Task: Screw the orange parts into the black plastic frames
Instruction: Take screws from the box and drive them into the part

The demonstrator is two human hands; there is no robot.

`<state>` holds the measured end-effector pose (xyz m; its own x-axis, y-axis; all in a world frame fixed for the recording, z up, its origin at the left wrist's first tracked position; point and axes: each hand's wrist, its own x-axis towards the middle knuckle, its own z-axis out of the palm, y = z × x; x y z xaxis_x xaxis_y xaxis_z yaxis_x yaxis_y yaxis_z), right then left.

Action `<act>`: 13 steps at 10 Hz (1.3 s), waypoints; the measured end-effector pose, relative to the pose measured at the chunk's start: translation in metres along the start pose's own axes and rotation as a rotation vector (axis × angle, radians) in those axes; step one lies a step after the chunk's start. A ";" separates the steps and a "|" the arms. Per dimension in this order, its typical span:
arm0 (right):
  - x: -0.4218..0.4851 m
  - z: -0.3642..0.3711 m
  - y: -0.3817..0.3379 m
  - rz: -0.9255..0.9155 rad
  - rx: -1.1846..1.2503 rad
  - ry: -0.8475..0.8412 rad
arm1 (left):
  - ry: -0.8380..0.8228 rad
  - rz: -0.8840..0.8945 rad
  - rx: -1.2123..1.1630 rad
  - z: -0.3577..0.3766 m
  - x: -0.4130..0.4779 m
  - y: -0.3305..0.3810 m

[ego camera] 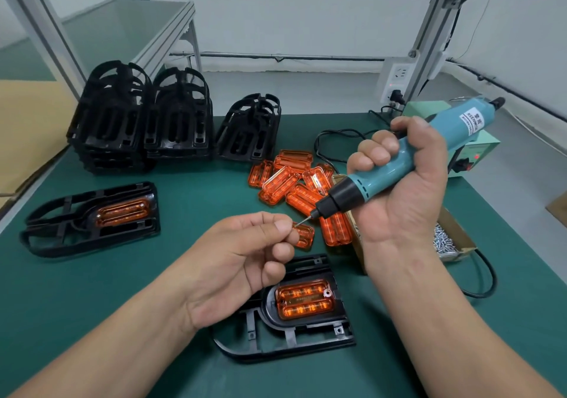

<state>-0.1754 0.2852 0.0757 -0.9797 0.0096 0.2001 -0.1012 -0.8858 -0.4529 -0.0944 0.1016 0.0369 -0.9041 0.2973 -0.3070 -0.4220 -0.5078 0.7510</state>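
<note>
Gripping the teal electric screwdriver [377, 181], the right hand [402, 189] had all its fingers wrapped round the barrel, at about 3 o'clock in the view. The tool's long axis ran from 2 o'clock down to 8 o'clock, with its black nose pointing toward 8 o'clock and its cord end toward 2 o'clock. The left hand [242, 262] was near the middle of the view, thumb and forefinger pinching the thin metal tip [302, 220] at the nose; whether that was bit or screw was too small to tell.

Below both hands, at 6 o'clock, one black frame [276, 345] lay flat on the green surface [190, 207]. An orange part [303, 302] was seated in it, long axis running from 9 to 3 o'clock, with a round screw boss at its 3 o'clock end.

A second frame [61, 232] lay at 9 o'clock, holding its own orange part [122, 213], which lay along roughly the same axis. Three stacks of frames [178, 118] stood at 11 o'clock. Loose orange parts [291, 183] were heaped just beyond the left hand's fingers. A cardboard box [460, 238] of screws [445, 242] sat at 4 o'clock, partly behind the right wrist, and a pale green power unit [478, 149] stood at 2 o'clock.
</note>
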 end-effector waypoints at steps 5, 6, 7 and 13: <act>0.000 -0.003 0.000 0.003 -0.015 0.000 | 0.024 -0.004 -0.101 0.002 -0.001 -0.004; 0.000 -0.003 0.001 0.009 -0.021 -0.003 | 0.034 -0.004 -0.108 0.004 -0.001 -0.005; 0.000 -0.004 0.001 0.012 -0.023 -0.004 | 0.038 0.003 -0.101 0.003 -0.001 -0.005; 0.000 -0.005 0.001 0.011 -0.077 -0.028 | 0.101 0.124 0.055 0.006 -0.002 -0.007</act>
<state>-0.1764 0.2870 0.0712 -0.9758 -0.0133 0.2183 -0.1049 -0.8474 -0.5204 -0.0896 0.1091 0.0359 -0.9524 0.1509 -0.2649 -0.3048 -0.4902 0.8166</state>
